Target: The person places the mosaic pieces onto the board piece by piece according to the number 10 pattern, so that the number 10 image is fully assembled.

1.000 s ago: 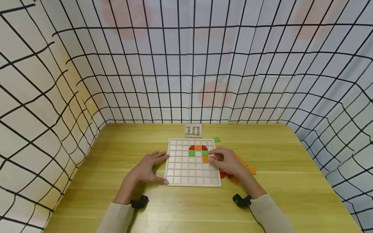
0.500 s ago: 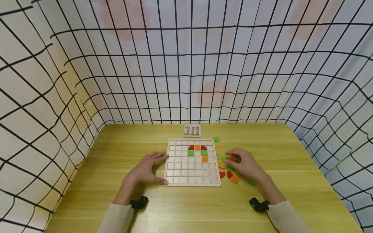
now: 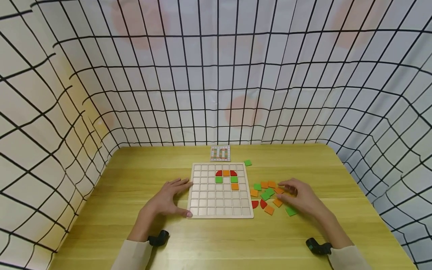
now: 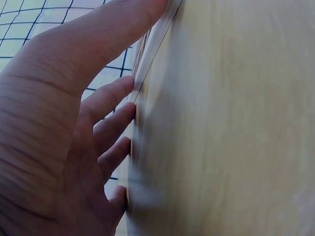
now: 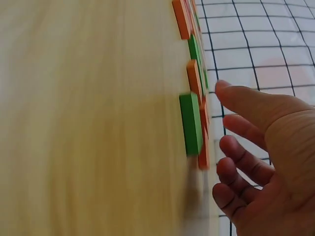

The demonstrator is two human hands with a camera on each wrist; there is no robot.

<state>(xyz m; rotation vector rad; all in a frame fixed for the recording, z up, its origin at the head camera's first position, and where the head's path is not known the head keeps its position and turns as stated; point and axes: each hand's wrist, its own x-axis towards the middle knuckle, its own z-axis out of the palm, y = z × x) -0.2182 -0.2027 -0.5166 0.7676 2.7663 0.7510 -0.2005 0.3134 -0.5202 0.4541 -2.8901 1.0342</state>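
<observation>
My left hand (image 3: 165, 198) lies at the left side of a pale wooden grid board (image 3: 206, 202). Its fingertips touch the board's edge and its thumb presses the near left corner. On the board, two red quarter-round tiles flank an orange tile (image 3: 226, 173). Green tiles (image 3: 219, 180) sit below both reds, and another orange tile (image 3: 234, 186) lies under the right green. My right hand (image 3: 302, 197) hovers at the right of a loose pile, thumb and fingers apart. In the right wrist view, the right hand (image 5: 266, 147) holds nothing, near a green tile (image 5: 191, 123).
Several loose orange, green and red tiles (image 3: 269, 210) lie right of the board. A lone green tile (image 3: 248, 162) sits past its far right corner. A small patterned card (image 3: 220, 153) lies behind the board. Black-lined netting (image 3: 216, 75) encloses the wooden table (image 3: 202, 243).
My right hand has moved away from the board to the right, across the loose tiles, uncovering most of them. The left hand stays on the board's edge.
</observation>
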